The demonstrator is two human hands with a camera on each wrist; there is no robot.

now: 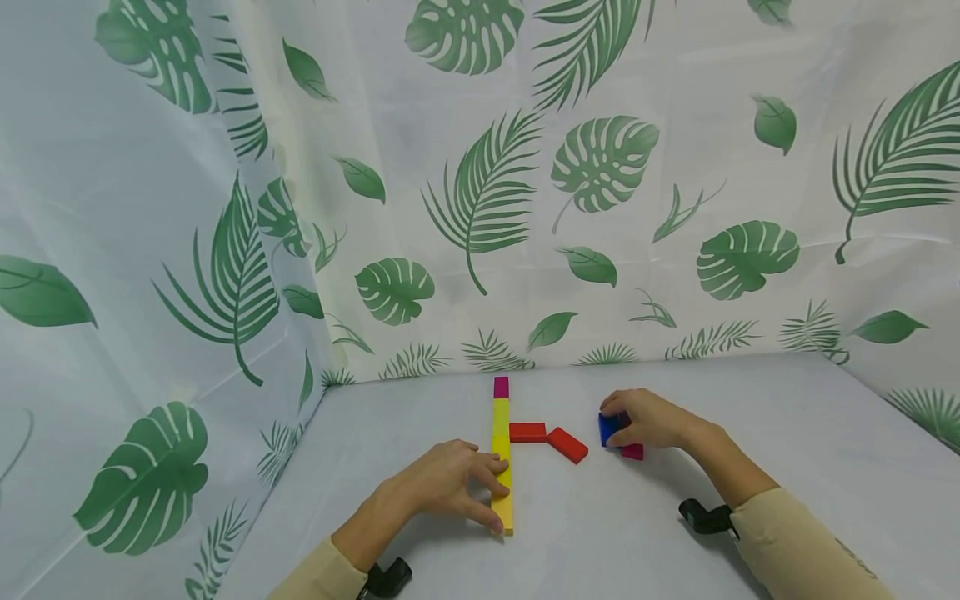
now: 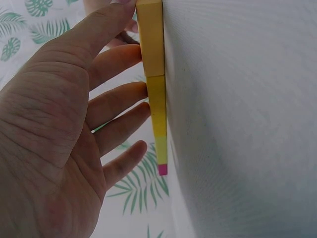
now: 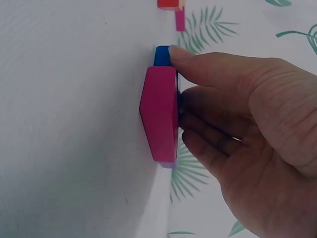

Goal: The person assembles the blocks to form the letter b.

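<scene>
Head view has the left hand [image 1: 446, 482] bent at the wrist over the near part of the yellow row [image 1: 501, 429], its fingers spread apart and almost straight, tips touching the row, with the thumb by its near end. Across the table [image 1: 570, 525], the right hand [image 1: 651, 419] angles inward from the right and pinches the blue block [image 1: 607, 432] between thumb and fingers, just beside the pink block [image 3: 159, 114]. Between the hands lie two red blocks [image 1: 567, 445], one touching the row, the other slanted.
</scene>
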